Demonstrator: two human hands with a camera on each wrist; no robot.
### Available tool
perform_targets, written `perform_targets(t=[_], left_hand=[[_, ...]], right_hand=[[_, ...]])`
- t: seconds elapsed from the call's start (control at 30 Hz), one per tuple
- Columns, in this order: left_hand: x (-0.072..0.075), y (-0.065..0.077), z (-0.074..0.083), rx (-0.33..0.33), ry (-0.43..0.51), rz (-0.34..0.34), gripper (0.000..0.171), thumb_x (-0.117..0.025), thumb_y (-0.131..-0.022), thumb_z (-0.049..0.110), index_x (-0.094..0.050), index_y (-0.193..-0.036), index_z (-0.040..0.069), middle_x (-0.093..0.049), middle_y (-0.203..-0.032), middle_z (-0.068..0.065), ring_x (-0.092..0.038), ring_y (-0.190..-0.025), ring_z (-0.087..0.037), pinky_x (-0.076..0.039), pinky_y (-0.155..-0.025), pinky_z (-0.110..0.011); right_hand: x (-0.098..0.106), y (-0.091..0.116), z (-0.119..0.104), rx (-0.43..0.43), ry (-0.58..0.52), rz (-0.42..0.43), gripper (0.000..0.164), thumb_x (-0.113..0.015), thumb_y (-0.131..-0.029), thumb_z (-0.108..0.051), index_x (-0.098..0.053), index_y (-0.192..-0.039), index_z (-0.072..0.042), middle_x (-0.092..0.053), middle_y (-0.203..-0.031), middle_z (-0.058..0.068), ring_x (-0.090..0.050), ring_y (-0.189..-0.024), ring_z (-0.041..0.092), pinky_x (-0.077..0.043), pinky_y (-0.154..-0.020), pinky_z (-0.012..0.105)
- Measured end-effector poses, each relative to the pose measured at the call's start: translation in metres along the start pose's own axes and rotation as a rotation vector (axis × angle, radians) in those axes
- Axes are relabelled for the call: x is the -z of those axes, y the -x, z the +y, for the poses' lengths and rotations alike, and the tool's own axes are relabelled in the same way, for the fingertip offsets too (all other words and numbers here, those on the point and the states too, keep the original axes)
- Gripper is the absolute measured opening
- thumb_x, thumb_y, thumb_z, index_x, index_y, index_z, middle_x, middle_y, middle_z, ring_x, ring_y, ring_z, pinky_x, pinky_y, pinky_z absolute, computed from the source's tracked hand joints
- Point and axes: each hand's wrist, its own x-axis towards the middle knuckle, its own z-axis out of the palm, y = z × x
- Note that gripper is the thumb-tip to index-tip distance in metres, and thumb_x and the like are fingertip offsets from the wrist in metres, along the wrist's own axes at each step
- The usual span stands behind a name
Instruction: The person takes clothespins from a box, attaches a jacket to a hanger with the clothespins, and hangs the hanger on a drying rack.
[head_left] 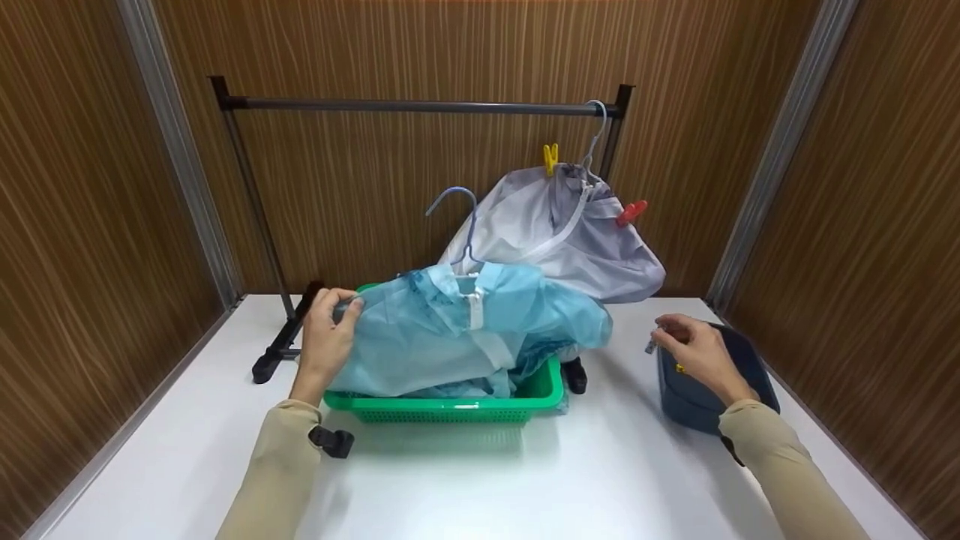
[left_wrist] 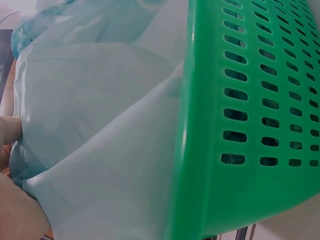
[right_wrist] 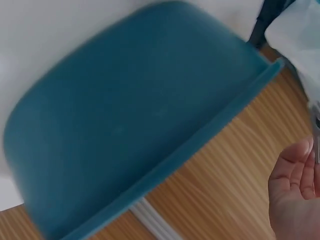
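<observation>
A light-blue shirt [head_left: 420, 337] lies over the green basket [head_left: 465, 405], and a blue hanger [head_left: 473, 225] stands up through its collar. At the shirt's left shoulder, my left hand [head_left: 324, 341] pinches the fabric between thumb and fingers; the left wrist view shows the cloth [left_wrist: 95, 105] beside the basket's slotted wall [left_wrist: 250, 200]. Between my right thumb and fingers is a small grey clothespin [head_left: 651, 346]. That right hand [head_left: 701, 356] is over the near edge of a dark blue bin [head_left: 686, 409]. The right wrist view catches the clothespin [right_wrist: 316, 122] at its right edge.
Behind the basket stands a dark clothes rack [head_left: 420, 106]. A pale lavender garment [head_left: 517, 217] hangs at its right end on a hanger, with a yellow clothespin [head_left: 550, 159] and a red clothespin [head_left: 631, 213]. Wood-grain walls [head_left: 847, 225] enclose the white table [head_left: 450, 487].
</observation>
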Motion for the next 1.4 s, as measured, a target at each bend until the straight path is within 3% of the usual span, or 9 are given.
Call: perform_targets(t=[0.2, 0.6, 0.93, 1.23, 1.4], left_hand=[[0.0, 0.001, 0.0, -0.003, -0.004, 0.008, 0.02, -0.053, -0.092, 0.027, -0.058, -0.1, 0.01, -0.048, -0.095, -0.003, -0.045, -0.093, -0.016, -0.037, -0.083, -0.037], [-0.002, 0.001, 0.001, -0.027, -0.018, 0.026, 0.016, -0.054, -0.092, 0.023, -0.059, -0.098, 0.009, -0.048, -0.095, -0.003, -0.045, -0.094, -0.016, -0.037, -0.085, -0.036], [-0.003, 0.0, -0.001, -0.055, -0.03, 0.035, 0.014, -0.055, -0.091, 0.02, -0.059, -0.097, 0.008, -0.048, -0.092, -0.003, -0.045, -0.092, -0.017, -0.036, -0.083, -0.035], [-0.004, -0.001, -0.001, -0.048, -0.036, 0.044, 0.013, -0.056, -0.091, 0.019, -0.059, -0.096, 0.008, -0.048, -0.092, -0.003, -0.045, -0.092, -0.017, -0.037, -0.083, -0.034], [-0.002, -0.001, 0.0, -0.05, -0.036, 0.036, 0.015, -0.055, -0.091, 0.021, -0.059, -0.097, 0.008, -0.048, -0.093, -0.003, -0.045, -0.091, -0.016, -0.036, -0.082, -0.034]], right_hand=[[-0.006, -0.003, -0.02, 0.057, -0.063, -0.021, 0.044, -0.06, -0.085, -0.041, -0.054, -0.12, -0.014, -0.064, -0.103, 0.006, -0.06, -0.094, 0.025, -0.048, -0.076, 0.045], [-0.008, -0.003, -0.068, 0.152, -0.205, -0.02, 0.043, -0.058, -0.087, -0.038, -0.056, -0.121, -0.011, -0.064, -0.105, 0.005, -0.059, -0.084, 0.017, -0.048, -0.07, 0.03], [-0.015, 0.007, -0.137, 0.194, -0.409, -0.032, 0.034, -0.059, -0.089, -0.017, -0.055, -0.117, 0.002, -0.064, -0.103, 0.013, -0.059, -0.089, 0.035, -0.05, -0.074, 0.03], [-0.032, 0.006, -0.184, 0.382, -0.506, -0.079, 0.029, -0.059, -0.087, -0.006, -0.055, -0.113, 0.007, -0.064, -0.099, 0.018, -0.063, -0.075, 0.02, -0.051, -0.072, 0.03], [-0.041, 0.006, -0.208, 0.455, -0.494, -0.073, 0.026, -0.06, -0.086, -0.004, -0.057, -0.11, 0.006, -0.066, -0.095, 0.016, -0.062, -0.072, 0.024, -0.051, -0.068, 0.03]])
